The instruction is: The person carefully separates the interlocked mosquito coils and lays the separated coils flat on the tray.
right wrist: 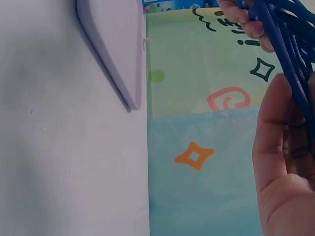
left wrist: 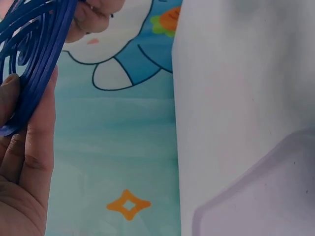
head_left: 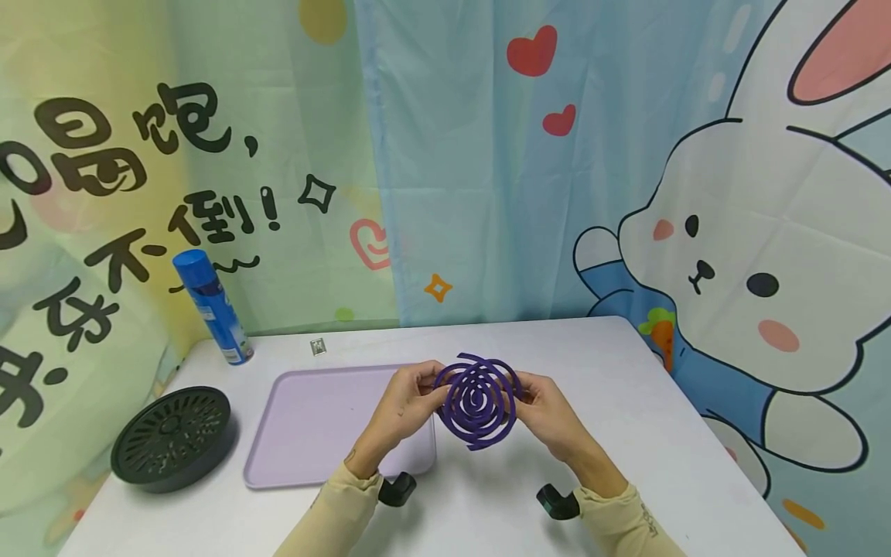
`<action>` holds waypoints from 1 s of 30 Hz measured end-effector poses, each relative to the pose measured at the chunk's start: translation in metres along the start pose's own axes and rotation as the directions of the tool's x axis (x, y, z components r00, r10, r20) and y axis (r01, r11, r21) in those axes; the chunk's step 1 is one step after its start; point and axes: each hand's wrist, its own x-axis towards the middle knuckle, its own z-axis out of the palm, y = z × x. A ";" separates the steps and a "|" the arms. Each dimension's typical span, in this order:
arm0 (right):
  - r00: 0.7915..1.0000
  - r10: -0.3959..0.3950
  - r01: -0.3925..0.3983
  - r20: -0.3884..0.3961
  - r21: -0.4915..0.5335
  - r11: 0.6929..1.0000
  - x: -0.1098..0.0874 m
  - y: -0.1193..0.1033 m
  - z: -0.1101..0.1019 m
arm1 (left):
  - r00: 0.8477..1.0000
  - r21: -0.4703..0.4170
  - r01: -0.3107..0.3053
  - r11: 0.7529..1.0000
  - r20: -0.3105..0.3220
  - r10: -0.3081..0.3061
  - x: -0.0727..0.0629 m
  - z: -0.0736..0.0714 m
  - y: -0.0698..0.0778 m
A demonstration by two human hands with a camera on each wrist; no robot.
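A purple spiral mosquito coil [head_left: 476,398] is held up over the table, between both hands in the head view. Its rings spread apart, with some sticking out at top and bottom. My left hand [head_left: 411,401] pinches its left edge; in the left wrist view the thumb lies on the face of the coil [left wrist: 47,73], fingers behind. On the opposite edge, my right hand [head_left: 550,410] grips it between thumb and fingers. The right wrist view catches the coil [right wrist: 288,64] nearly edge-on, above the right palm [right wrist: 285,196].
A lilac tray [head_left: 327,425] lies left of the coil, partly under the left forearm. Further left sits a round dark holder [head_left: 174,437] with a slotted lid. A blue spray can [head_left: 216,309] stands at the back left, near a small metal piece [head_left: 318,346]. A printed curtain hangs behind the table.
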 end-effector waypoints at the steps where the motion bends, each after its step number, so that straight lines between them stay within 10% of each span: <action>1: 1.000 0.000 0.000 0.007 -0.002 1.000 0.000 0.000 0.000 | 1.000 0.011 -0.008 1.000 -0.001 0.008 0.000 0.000 0.000; 10: 0.999 -0.001 0.004 0.041 -0.079 0.997 -0.002 -0.003 -0.005 | 0.998 0.101 -0.066 0.993 0.018 0.065 -0.001 0.003 0.001; 30: 0.980 0.029 -0.021 0.195 -0.042 0.999 0.001 -0.001 -0.013 | 0.988 -0.003 -0.014 1.000 0.153 0.015 -0.002 0.000 0.002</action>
